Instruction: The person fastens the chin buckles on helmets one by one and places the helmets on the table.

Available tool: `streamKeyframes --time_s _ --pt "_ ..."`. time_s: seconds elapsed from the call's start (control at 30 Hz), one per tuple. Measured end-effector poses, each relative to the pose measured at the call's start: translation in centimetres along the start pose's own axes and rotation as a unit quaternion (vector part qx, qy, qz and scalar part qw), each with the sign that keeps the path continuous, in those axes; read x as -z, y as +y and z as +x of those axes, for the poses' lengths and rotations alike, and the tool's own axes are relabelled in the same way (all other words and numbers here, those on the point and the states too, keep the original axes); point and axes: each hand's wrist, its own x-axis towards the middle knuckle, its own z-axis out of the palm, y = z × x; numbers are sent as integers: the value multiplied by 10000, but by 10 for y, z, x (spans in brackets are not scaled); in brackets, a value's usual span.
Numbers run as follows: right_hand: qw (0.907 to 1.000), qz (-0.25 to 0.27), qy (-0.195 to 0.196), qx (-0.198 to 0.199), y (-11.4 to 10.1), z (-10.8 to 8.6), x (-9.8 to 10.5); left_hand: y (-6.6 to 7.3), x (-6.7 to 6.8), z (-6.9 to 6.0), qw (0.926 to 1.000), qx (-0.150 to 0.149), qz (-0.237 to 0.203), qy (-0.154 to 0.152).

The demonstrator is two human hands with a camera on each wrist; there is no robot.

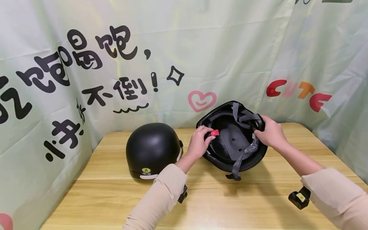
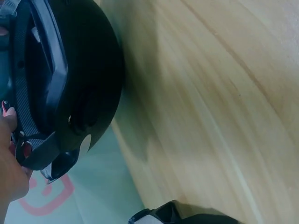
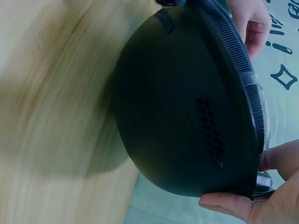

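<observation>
A black helmet (image 1: 233, 140) is tipped with its lined inside toward me, above the wooden table. My right hand (image 1: 271, 131) grips its right rim, thumb inside and fingers around the outer shell. In the right wrist view, the fingertips press on the shell (image 3: 177, 107). At the left rim, my left hand (image 1: 199, 142) pinches a small red buckle tab (image 1: 214, 133) between thumb and fingers. Dark strap webbing (image 2: 42, 156) loops by that hand in the left wrist view. A grey chin strap (image 1: 240, 159) with a black clip (image 1: 233, 177) hangs over the lower rim.
A second black helmet (image 1: 153, 148), dome up with a yellow sticker (image 1: 146, 170), sits on the table to the left. The wooden table (image 1: 218, 210) runs back to a printed pale curtain (image 1: 230, 48).
</observation>
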Motion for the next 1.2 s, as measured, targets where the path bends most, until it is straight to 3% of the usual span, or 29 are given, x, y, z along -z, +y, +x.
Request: streamKeyframes --time_s 0.3,0.63,0.93,1.2 --pt "9959 710 -109 -556 20 -5 -9 4 9 4 9999 -131 56 88" --pt "9818 1422 -362 -1205 31 -11 -18 11 19 17 9994 -324 -16 116" --pt "9728 1817 -487 -1352 30 -17 -27 16 24 21 9989 -455 -14 70" --pt "9688 1914 -652 -1436 29 -20 -29 14 16 21 9980 -579 199 127"
